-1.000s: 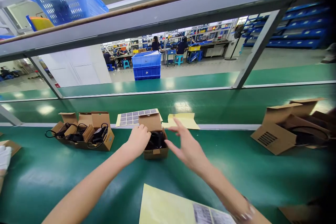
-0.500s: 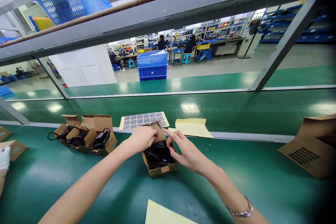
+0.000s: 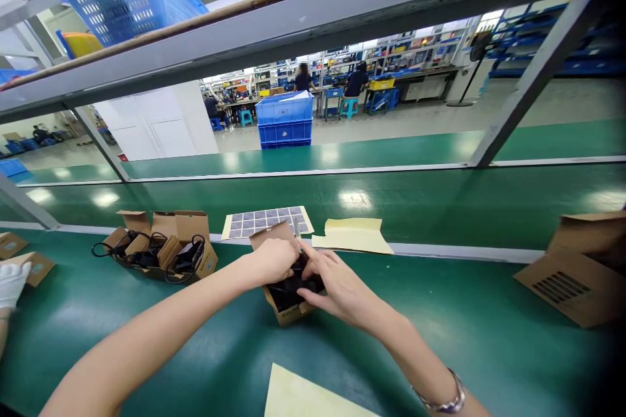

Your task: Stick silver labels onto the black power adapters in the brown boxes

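Observation:
An open cardboard box (image 3: 288, 317) holding black items stands on the green bench in front of me. My left hand (image 3: 274, 262) is closed at the box's upper left part, by the raised flap, its fingertips hidden. From the right, my right hand (image 3: 337, 287) reaches over the opening, fingers apart around the dark contents; whether it grips any of them is unclear. A thin greyish strip sticks up by its index finger. Behind the box lie a sheet of printed labels (image 3: 267, 220) and a yellow backing sheet (image 3: 355, 234).
Open boxes with black cables (image 3: 166, 251) stand at left, and another carton (image 3: 562, 287) at right. A co-worker's gloved hand (image 3: 12, 283) is at the left edge. Yellow paper (image 3: 308, 394) lies near the front edge. A metal shelf beam (image 3: 293, 19) crosses above.
My left hand has moved slightly down and left, and the box flap shows more. My right hand has shifted left over the contents. At far left, the co-worker's gloved hand has come over a box.

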`<state>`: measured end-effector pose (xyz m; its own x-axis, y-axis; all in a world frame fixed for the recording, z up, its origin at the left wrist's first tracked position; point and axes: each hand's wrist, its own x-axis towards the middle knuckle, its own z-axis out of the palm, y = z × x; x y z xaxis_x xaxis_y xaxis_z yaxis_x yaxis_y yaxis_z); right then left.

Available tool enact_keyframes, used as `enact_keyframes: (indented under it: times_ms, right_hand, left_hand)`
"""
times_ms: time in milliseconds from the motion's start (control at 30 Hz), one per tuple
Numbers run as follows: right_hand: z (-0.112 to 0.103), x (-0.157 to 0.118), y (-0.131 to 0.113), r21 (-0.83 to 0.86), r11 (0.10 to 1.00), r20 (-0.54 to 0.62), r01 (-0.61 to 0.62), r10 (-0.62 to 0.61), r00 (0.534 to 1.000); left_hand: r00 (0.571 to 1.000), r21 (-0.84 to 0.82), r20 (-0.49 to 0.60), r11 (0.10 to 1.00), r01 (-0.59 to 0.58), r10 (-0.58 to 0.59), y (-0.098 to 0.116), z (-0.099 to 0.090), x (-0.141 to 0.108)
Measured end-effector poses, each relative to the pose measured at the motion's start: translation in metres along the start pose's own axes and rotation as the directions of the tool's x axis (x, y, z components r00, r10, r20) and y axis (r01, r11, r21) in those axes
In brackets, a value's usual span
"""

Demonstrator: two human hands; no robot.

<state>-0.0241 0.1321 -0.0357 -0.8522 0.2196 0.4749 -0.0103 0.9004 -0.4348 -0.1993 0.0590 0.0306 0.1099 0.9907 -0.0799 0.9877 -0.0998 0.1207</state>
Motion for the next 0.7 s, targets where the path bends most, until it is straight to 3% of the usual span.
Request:
enact_keyframes:
  times_ms: [133,233,333,400,433,567,700]
  right_hand:
    - [-0.003,-0.002,0.008,0.086,0.996,-0.064,-0.04,0.045,0.997]
    - [-0.005,-0.001,0.002,0.222,0.974,-0.153,-0.045,0.081,0.985]
    - [-0.006,0.001,-0.007,0.33,0.941,-0.305,-0.068,0.175,0.936]
    - [-0.006,0.003,-0.008,0.317,0.944,-0.403,-0.095,0.224,0.887]
    - [-0.005,0.005,-0.008,0.262,0.96,-0.42,-0.097,0.203,0.885]
    - [0.0,0.014,-0.002,-0.053,0.996,-0.234,0.066,-0.077,0.969]
    - [-0.002,0.021,-0.007,-0.076,0.976,-0.064,0.202,-0.207,0.976]
  left_hand:
    - [0.981,-0.076,-0.164,0.993,0.09,-0.101,-0.009,-0.012,-0.02]
    - [0.944,-0.167,-0.262,0.973,0.16,-0.201,-0.017,-0.01,-0.044]
    - [0.914,-0.252,-0.312,0.95,0.183,-0.259,-0.019,0.001,-0.064]
    - [0.901,-0.29,-0.341,0.942,0.171,-0.268,-0.017,0.006,-0.073]
    - [0.896,-0.317,-0.359,0.937,0.146,-0.261,-0.015,0.007,-0.077]
    - [0.894,-0.424,-0.415,0.905,-0.022,-0.172,-0.006,0.001,-0.091]
    - [0.9,-0.396,-0.43,0.91,-0.121,-0.068,-0.002,-0.011,-0.097]
